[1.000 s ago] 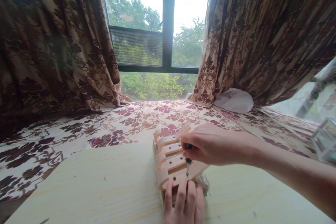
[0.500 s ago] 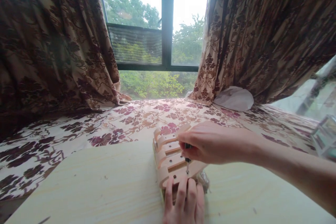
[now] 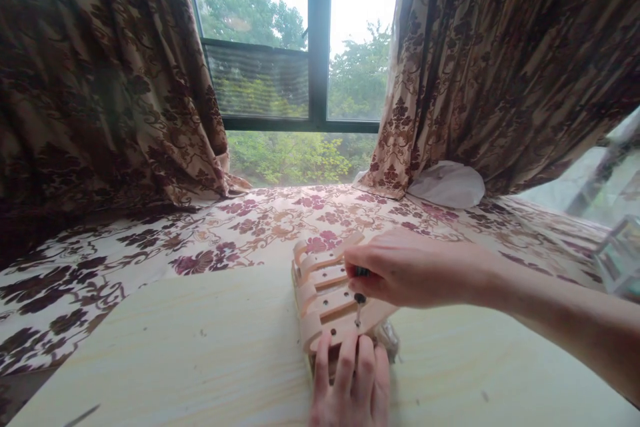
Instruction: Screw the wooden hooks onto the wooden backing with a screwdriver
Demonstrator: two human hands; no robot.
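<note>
A pale wooden slatted piece (image 3: pixel 326 317) with curved ends and dark screw heads lies on the board in front of me. My right hand (image 3: pixel 395 267) is closed around the dark handle of a small screwdriver (image 3: pixel 359 298). The screwdriver stands nearly upright, its metal shaft reaching down to a screw (image 3: pixel 357 325) in the nearest slat. My left hand (image 3: pixel 350 373) grips the near end of the slatted piece, fingertips by that slat's edge. Its thumb is hidden. Clear crumpled plastic (image 3: pixel 389 340) shows beside the piece on its right.
A pale wooden board (image 3: pixel 200 347) forms the work surface, over a floral cloth (image 3: pixel 280 220). Behind stand a window (image 3: pixel 318 80) and patterned curtains (image 3: pixel 125 80). A white rounded item (image 3: pixel 447 185) lies by the right curtain, and a clear box-like object (image 3: pixel 620 257) sits far right.
My right hand and the screwdriver handle have shifted very slightly to the right, the tip staying at the same screw. My left hand keeps its place.
</note>
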